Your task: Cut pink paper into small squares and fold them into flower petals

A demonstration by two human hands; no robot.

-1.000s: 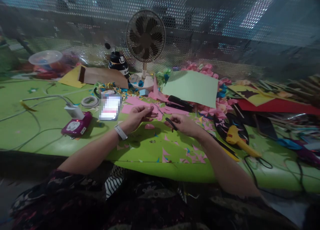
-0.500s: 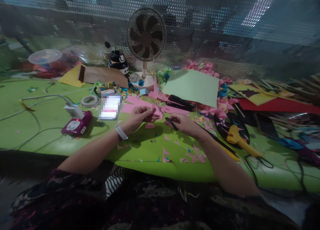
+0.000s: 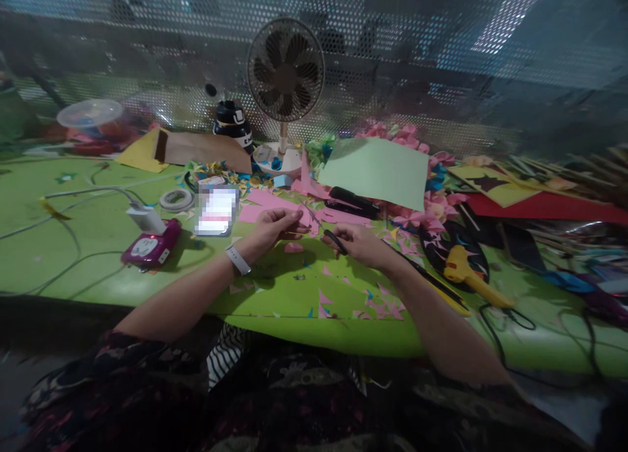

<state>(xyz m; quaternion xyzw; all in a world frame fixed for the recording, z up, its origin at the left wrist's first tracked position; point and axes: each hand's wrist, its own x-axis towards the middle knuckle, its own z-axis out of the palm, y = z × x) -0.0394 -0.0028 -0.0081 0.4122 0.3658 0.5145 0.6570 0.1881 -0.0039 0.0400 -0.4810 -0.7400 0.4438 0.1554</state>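
Note:
My left hand [image 3: 279, 228], with a pale watch on its wrist, pinches a small piece of pink paper [image 3: 305, 218] between thumb and fingers. Dark-handled scissors [image 3: 334, 240] are gripped in my right hand [image 3: 356, 241], their thin blades pointing up and left toward that paper. Both hands are just above the green table, close together but apart. Behind them lie larger pink paper sheets [image 3: 265, 203] and a black stapler [image 3: 353, 202]. Small pink scraps [image 3: 377, 306] are scattered in front of my right hand.
A lit phone [image 3: 216, 210], a tape roll [image 3: 176, 199] and a purple device [image 3: 151, 244] with a plug lie at the left. A fan [image 3: 286, 72] stands behind. Light green paper [image 3: 375, 171] lies back right, and a yellow glue gun [image 3: 473, 277] is at the right.

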